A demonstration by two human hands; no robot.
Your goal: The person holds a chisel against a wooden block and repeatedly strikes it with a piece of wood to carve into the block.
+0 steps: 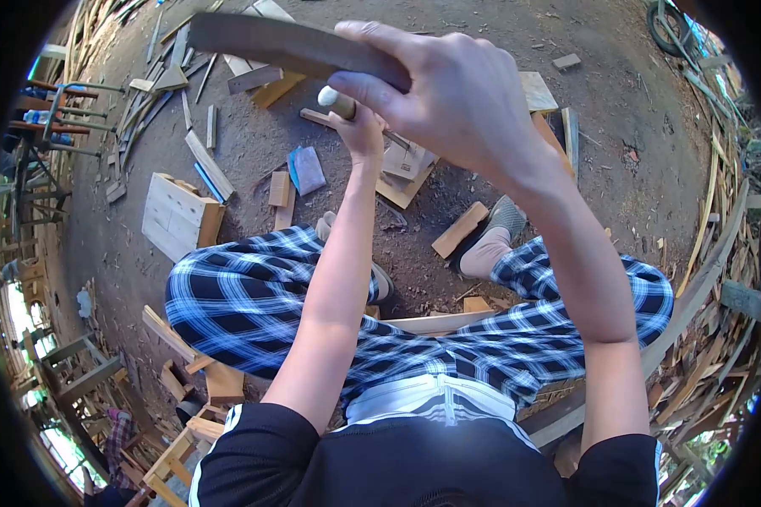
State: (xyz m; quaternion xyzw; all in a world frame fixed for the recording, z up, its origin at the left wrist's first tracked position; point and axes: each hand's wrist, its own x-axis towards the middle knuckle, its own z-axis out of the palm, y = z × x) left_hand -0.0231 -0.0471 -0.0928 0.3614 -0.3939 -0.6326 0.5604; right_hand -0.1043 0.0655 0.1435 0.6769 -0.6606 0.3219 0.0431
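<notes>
My right hand (461,93), raised close to the camera, is closed around one end of a long, dark wooden bar (271,42) that reaches out to the left. Lower down, my left hand (364,135) wraps round the handle of a chisel (336,101), whose pale, rounded butt sticks up above the fist. The chisel's thin metal shank shows to the right of that hand, over a light wooden block (407,162) on the ground between my feet. Part of the block lies hidden behind my hands.
A thick board with holes (182,211) stands at the left, near a blue and lilac packet (306,171). A wood offcut (461,230) lies beside my right shoe (507,218). Scrap strips (207,165) litter the dirt floor; a tyre (668,29) lies far right.
</notes>
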